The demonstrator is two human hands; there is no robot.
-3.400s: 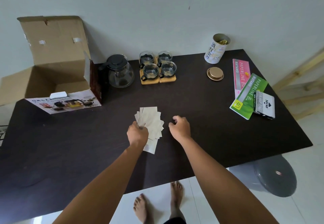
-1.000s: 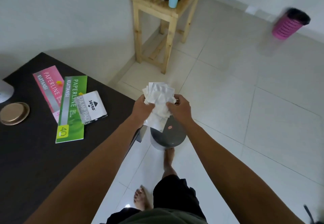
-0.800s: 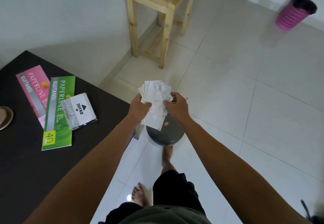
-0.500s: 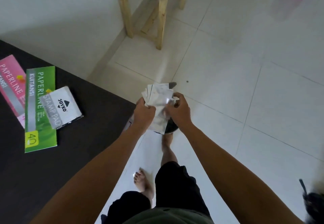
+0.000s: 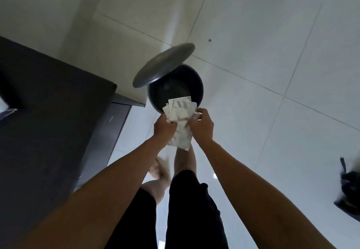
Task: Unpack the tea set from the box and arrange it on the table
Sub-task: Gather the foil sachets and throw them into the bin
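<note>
A dark matte desk [image 5: 48,112] fills the left. The left hand [image 5: 164,127] and right hand [image 5: 201,125] both close their grip on crumpled white papers [image 5: 180,116], held over a round dark bin [image 5: 198,87] with its domed lid [image 5: 163,64] tilted up.

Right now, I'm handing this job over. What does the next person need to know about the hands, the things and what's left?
Left hand: grips the bundle of white paper sheets.
Right hand: pinches the same bundle from the other side.
The bundle is held just above the dark bin on the floor beside the table; the bin's lid is tipped up and the bin is open.
Done: papers brought to the bin.
Left: let the papers go into the bin, then go back to the table. The tea set and box are out of view here, so check how they are laid out.
</note>
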